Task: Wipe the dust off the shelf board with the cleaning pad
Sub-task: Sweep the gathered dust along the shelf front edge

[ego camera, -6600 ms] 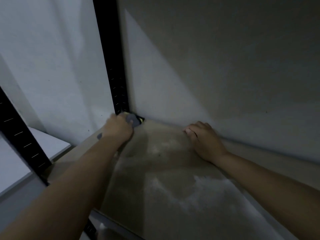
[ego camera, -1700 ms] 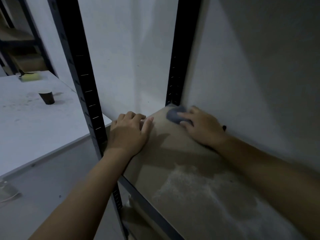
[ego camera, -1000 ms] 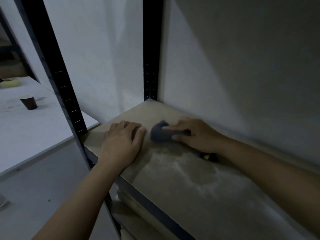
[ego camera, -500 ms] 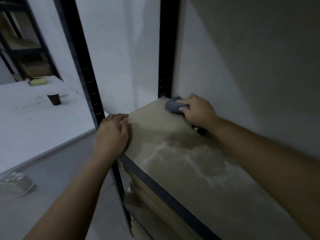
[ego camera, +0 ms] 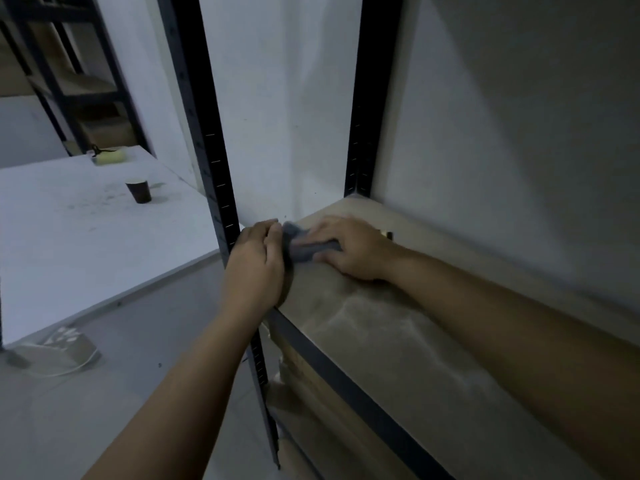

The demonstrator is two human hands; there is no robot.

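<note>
Dim storage room, white walls; I am looking down at the left end of a brown shelf board (ego camera: 398, 358) in a black metal rack. Pale dust streaks cover the board's middle. My right hand (ego camera: 349, 251) lies on the board near its left end, fingers curled round a grey cleaning pad (ego camera: 301, 245) that sits on the board at the front-left corner; its grip is closed on the pad. My left hand (ego camera: 256, 261) rests at that same corner beside the front upright (ego camera: 207, 140), fingers bent over the board's edge and touching the pad; I cannot tell whether its grip holds the pad. Rear upright (ego camera: 367, 116) stands at the back-left corner. Off to the left, a white tabletop (ego camera: 69, 237) carries a dark cup (ego camera: 139, 191) and a yellowish sponge (ego camera: 110, 156).
</note>
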